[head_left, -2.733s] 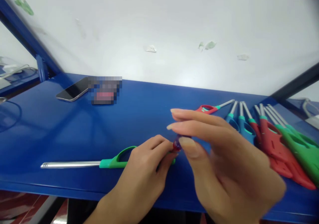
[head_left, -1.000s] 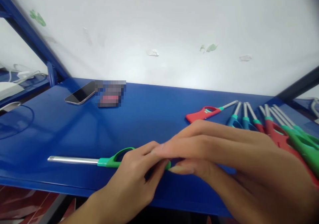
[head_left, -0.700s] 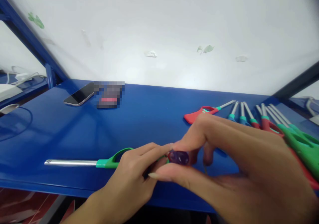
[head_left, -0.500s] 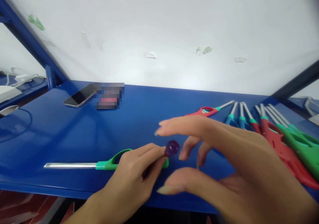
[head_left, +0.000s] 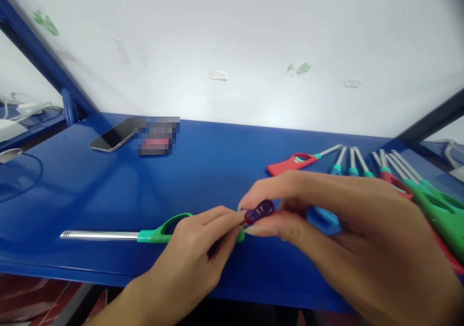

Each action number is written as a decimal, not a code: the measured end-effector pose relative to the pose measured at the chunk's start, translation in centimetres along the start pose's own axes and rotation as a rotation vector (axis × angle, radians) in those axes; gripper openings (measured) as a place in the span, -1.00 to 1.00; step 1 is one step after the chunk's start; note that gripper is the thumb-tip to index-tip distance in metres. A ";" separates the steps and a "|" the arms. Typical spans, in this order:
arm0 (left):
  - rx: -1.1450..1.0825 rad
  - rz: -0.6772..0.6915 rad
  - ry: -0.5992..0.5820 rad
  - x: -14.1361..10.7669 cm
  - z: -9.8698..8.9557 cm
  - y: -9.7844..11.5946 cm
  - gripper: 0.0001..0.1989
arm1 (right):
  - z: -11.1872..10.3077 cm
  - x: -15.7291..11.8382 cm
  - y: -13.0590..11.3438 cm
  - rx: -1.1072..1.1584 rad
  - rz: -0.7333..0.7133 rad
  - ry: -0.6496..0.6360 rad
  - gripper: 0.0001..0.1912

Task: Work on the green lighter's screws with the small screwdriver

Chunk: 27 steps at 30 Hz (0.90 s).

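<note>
My left hand [head_left: 203,248] lies over the handle of a green gas lighter [head_left: 165,231] on the table, its metal tube pointing left. The left thumb and index finger close at the front end of a small screwdriver [head_left: 261,212] with a purple handle and a red collar. Its tip is hidden by the fingers. With thumb and index finger, my right hand [head_left: 319,224] pinches the purple handle, which tilts to the right. A blue lighter handle [head_left: 324,220] shows partly behind the right hand.
A red gas lighter [head_left: 293,163] lies behind my right hand. Several green, red and blue lighters [head_left: 435,205] lie side by side at the right. A phone [head_left: 114,135] and a blurred dark object [head_left: 157,137] sit at the back left, before a white wall [head_left: 232,36].
My right hand, open half a second ago, has closed on the screwdriver's purple handle, which now tilts rightward. The left hand has stayed nearly where it was.
</note>
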<state>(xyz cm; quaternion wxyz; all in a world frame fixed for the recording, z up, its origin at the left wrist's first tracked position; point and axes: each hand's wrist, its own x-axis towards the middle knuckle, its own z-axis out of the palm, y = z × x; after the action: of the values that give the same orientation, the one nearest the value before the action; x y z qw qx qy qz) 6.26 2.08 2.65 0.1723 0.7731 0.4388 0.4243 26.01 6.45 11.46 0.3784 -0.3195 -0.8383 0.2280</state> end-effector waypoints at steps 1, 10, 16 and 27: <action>-0.008 -0.004 -0.009 0.0 0.0 0.0 -0.80 | 0.1 0.0 -0.1 -0.018 0.017 0.029 -0.85; -0.087 -0.139 -0.089 0.2 -0.3 0.2 -0.77 | 1.1 -0.4 -0.5 -0.071 0.037 0.036 -0.82; -0.058 -0.021 -0.023 0.2 -0.2 0.2 -0.79 | -0.3 -0.9 -0.4 0.070 -0.169 -0.064 -0.74; -0.009 -0.036 -0.020 -0.1 0.0 -0.1 -0.76 | 1.5 -0.2 -1.3 -0.253 0.004 0.318 -0.92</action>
<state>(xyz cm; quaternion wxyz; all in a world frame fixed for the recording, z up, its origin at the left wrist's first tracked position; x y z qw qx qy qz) 6.22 2.02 2.53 0.1875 0.7686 0.4490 0.4155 24.48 5.22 11.29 0.4622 -0.3981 -0.7894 0.0684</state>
